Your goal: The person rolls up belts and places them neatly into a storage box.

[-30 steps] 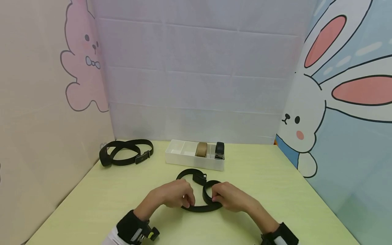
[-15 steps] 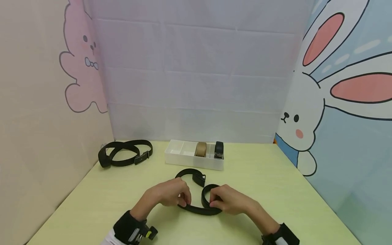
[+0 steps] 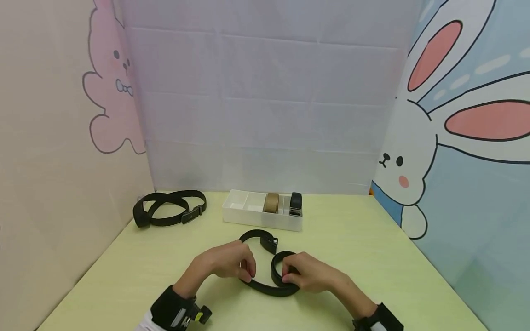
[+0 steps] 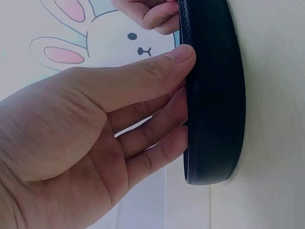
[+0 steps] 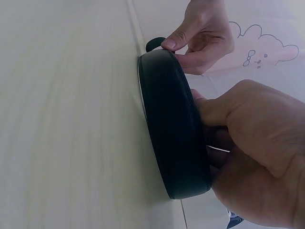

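Black belt [image 3: 265, 282] lies on its edge on the desk [image 3: 372, 257], close to the near edge and about midway between the left and right edges, and we have it only partly coiled, by our reading. Our right hand [image 3: 308, 272] pinches a small tight loop at the strap's right end, thumb outside and fingers curled inside it, as the right wrist view shows against the strap [image 5: 174, 129]. Our left hand [image 3: 229, 262] pinches the strap a little further left, thumb and fingertips [image 4: 183, 52] pressed on its face. From there the free length curves away toward the far edge and back, ending in the buckle [image 3: 270, 242], which sits just beyond our hands. So the long axis between our hands runs left to right, with the buckle end pointing toward the far right. Most of the winding looks left to do. Near the far edge a white divided tray [image 3: 232, 216] already holds a tan rolled belt [image 3: 272, 202] and a black rolled belt [image 3: 296, 203], with compartments free at its left. Another loose belt [image 3: 169, 208] waits at the far left corner.
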A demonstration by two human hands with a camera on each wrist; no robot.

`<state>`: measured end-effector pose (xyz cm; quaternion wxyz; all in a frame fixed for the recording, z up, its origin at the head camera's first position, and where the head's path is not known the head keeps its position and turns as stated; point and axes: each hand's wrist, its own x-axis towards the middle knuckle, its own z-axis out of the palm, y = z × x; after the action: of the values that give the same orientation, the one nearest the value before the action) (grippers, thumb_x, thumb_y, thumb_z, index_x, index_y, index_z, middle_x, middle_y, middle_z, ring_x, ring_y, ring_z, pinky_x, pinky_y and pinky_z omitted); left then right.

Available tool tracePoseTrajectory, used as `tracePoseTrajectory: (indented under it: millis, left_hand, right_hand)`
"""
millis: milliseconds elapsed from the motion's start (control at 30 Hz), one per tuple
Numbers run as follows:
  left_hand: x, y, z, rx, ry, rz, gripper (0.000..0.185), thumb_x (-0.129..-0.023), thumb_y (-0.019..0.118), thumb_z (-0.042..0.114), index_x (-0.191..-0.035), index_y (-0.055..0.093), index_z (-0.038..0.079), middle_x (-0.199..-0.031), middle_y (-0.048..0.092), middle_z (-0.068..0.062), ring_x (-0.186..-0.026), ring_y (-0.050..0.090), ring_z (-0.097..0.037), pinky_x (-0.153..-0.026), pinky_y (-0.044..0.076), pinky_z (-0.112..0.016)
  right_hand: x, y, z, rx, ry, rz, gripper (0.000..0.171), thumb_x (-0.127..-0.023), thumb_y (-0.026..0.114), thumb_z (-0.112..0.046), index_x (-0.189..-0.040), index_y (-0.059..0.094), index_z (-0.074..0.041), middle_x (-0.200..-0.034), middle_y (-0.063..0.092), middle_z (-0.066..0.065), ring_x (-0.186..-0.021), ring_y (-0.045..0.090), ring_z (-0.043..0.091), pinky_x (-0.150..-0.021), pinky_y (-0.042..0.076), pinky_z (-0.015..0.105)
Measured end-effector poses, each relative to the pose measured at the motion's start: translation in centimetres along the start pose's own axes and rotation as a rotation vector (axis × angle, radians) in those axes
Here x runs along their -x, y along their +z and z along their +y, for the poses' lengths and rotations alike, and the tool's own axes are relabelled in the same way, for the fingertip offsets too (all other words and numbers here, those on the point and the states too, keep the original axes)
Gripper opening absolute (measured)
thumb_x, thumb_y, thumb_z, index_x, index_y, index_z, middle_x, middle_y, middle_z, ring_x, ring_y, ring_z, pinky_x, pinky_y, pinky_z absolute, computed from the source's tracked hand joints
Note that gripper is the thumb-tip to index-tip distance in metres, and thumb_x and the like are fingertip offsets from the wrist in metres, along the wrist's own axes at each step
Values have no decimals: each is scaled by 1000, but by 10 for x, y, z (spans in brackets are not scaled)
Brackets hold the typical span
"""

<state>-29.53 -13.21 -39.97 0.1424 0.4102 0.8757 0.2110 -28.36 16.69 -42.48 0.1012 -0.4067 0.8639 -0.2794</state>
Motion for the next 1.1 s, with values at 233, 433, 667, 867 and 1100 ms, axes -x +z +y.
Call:
tracePoseTrajectory:
  millis: [233,433,667,867,1100]
  left_hand:
    - [-2,2,-5,2,1,-5,13,-95,90,5,-90,89,17,-88,82,14,-77,67,8,-76,57,-16]
    - [1,-2,-5,-21,38,29,8,-99,87,12,-93,89,17,-86,81,13,-75,64,8,-74,55,-16]
    - [5,-2,-12,-127,-196,262,34,-101,84,15,-68,76,12,-59,53,12,-56,44,-3,-55,37,-23]
    - [5,4,-14,-181,-465,354,52,-94,90,26,-54,58,17,-51,42,11,-53,42,-10,-53,32,-29]
    - [5,5,-13,-118,-511,233,39,-95,86,21,-58,75,12,-48,60,6,-51,52,-10,-54,35,-28]
  right_hand:
    - [1,1,3,-10,-28,-1,16,-108,76,-15,-93,71,-15,-84,58,-17,-77,48,-6,-75,45,18]
    - [1,0,3,-24,-59,-2,14,-109,75,-15,-95,71,-12,-85,59,-15,-78,48,-6,-75,45,18]
    - [1,0,4,-28,-46,-4,14,-109,75,-16,-96,71,-14,-85,59,-16,-78,48,-7,-75,44,17]
    - [1,1,5,-33,-55,-7,14,-109,75,-16,-96,71,-14,-85,59,-16,-78,48,-7,-74,44,17]
    - [1,1,6,-32,-60,-6,14,-109,75,-16,-96,71,-15,-85,59,-16,-78,48,-7,-74,44,17]
